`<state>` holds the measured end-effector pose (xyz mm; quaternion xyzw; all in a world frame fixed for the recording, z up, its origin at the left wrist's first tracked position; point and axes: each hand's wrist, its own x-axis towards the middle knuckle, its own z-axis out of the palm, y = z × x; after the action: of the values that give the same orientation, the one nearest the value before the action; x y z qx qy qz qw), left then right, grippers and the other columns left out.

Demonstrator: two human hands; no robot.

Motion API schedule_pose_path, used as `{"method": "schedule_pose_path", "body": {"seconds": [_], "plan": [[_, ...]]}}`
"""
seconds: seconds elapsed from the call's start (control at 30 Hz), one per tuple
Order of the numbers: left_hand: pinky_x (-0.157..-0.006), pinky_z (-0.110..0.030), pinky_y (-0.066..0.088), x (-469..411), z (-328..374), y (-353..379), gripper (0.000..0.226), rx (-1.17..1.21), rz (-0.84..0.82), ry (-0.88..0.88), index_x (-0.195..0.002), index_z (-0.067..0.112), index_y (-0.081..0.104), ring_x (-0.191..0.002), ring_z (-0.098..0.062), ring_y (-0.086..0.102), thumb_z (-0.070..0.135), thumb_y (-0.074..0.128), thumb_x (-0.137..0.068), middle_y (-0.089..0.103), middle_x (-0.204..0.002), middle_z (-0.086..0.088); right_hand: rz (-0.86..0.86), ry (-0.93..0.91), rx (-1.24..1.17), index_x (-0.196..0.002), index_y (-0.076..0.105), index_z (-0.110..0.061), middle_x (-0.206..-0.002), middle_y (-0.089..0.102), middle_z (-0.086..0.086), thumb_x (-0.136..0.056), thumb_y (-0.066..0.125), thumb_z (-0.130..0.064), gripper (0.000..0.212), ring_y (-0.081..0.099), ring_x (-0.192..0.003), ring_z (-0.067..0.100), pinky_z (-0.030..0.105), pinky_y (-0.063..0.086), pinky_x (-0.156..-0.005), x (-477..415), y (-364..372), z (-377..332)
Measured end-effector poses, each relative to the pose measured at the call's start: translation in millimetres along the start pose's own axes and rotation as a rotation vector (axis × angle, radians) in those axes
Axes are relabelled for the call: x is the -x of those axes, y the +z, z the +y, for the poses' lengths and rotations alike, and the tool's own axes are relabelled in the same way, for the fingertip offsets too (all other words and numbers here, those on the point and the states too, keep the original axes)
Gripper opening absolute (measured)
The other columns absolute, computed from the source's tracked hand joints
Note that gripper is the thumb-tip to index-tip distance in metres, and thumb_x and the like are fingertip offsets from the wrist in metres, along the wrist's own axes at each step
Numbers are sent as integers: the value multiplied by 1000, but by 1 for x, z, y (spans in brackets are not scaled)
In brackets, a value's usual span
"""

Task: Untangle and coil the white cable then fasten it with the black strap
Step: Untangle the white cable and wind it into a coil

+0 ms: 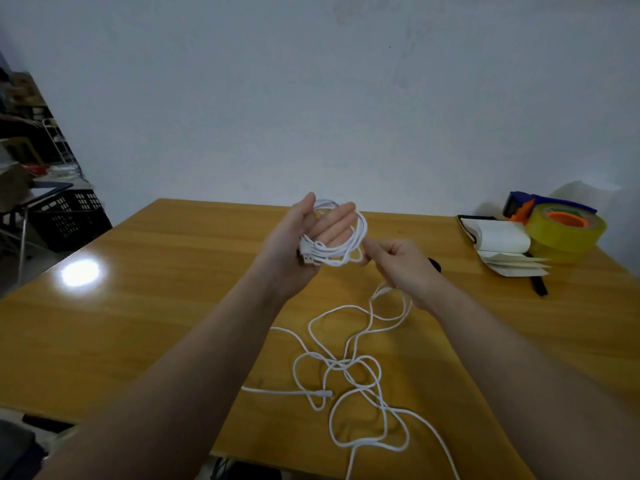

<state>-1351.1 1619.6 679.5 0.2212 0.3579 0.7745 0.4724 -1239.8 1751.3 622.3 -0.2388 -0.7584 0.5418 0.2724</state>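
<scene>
Several loops of the white cable point(346, 252) are wound around the straight fingers of my left hand point(304, 237), which is held palm up above the wooden table point(156, 306). A USB plug lies at the heel of that palm. My right hand point(401, 261) pinches the cable right beside the coil. From under it the cable drops to the table, where the remainder lies in loose tangled loops point(349, 368) near the front edge, with one strand running off that edge. A black object point(435, 265), likely the strap, shows partly behind my right hand.
At the table's far right lie an open notebook point(502, 244), a yellow tape roll point(564, 233) with an orange core, a blue dispenser point(519, 202) and a black item point(539, 286). A black crate point(69, 213) stands left of the table. A wall rises behind.
</scene>
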Motion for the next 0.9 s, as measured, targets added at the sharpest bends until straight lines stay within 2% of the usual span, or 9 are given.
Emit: {"method": "schedule_pose_path", "body": {"seconds": [0.07, 0.1, 0.13, 0.2, 0.27, 0.4, 0.53, 0.67, 0.9], "plan": [[-94, -36, 49, -9, 9, -6, 49, 1, 34, 22, -137, -8, 39, -122, -30, 55, 26, 37, -101, 52, -134, -29, -16, -8, 22, -73, 67, -15, -50, 30, -1, -93, 53, -33, 31, 25, -40, 6, 21, 22, -45, 2, 1, 5], [-95, -38, 48, -15, 11, -14, 35, -24, 72, 18, -105, -4, 56, -123, -33, 54, 25, 38, -101, 49, -135, -32, -26, -13, 32, -79, 69, -14, -53, 31, -1, -93, 54, -29, 25, 27, -41, 5, 20, 24, -45, 3, -1, 6], [-96, -39, 47, -19, 13, -23, 33, -52, 111, 22, -78, 4, 50, -123, -34, 53, 24, 37, -102, 49, -133, -33, -39, -13, 46, -87, 69, -13, -55, 34, -1, -92, 56, -25, 19, 30, -41, 3, 17, 27, -44, 3, -4, 6], [-90, -38, 46, -29, 14, -46, 40, -41, 155, 55, -64, 12, 37, -107, -29, 58, 23, 35, -102, 57, -114, -24, -68, 0, 99, -98, 68, -10, -58, 43, -1, -90, 60, -16, 13, 40, -42, 0, 9, 32, -44, 4, -12, 8], [-77, -33, 42, -35, 14, -61, 38, 14, 172, 87, -63, 15, 32, -73, -21, 46, 20, 34, -101, 44, -80, -6, -97, -5, 194, -101, 68, -11, -62, 52, 0, -88, 61, -12, 14, 47, -50, -1, 8, 36, -47, 6, -19, 11], [-62, -30, 37, -39, 0, -65, 34, -194, 295, 96, -61, 11, 37, -50, -16, 43, 13, 37, -95, 37, -55, -4, -312, -126, 635, -110, 68, -15, -89, 69, -1, -91, 57, -17, 21, 59, -81, 11, 15, 41, -70, 12, -12, 3], [-68, -31, 45, -36, -14, -51, 27, -511, 354, 56, -66, 11, 43, -61, -15, 57, 11, 44, -93, 55, -60, -3, -482, -325, 1022, -114, 65, -30, -106, 58, -7, -94, 50, -28, 25, 51, -97, 10, 27, 38, -73, 21, 7, -32], [-53, -7, 42, -22, -20, -37, 26, -855, 151, 41, -78, 16, 47, -54, 6, 56, 5, 37, -99, 50, -74, 4, -410, -488, 1006, -108, 67, -34, -84, 37, -16, -93, 52, -29, 22, 35, -80, 1, 26, 29, -62, 21, 13, -59], [-50, -15, 44, -10, -23, -24, 24, -924, -91, 77, -78, 6, 58, -52, -1, 59, 5, 44, -97, 60, -64, -1, -275, -474, 851, -92, 66, -21, -85, 54, -9, -88, 59, -20, 8, 52, -79, 9, 35, 45, -70, 4, 9, -54]]}}
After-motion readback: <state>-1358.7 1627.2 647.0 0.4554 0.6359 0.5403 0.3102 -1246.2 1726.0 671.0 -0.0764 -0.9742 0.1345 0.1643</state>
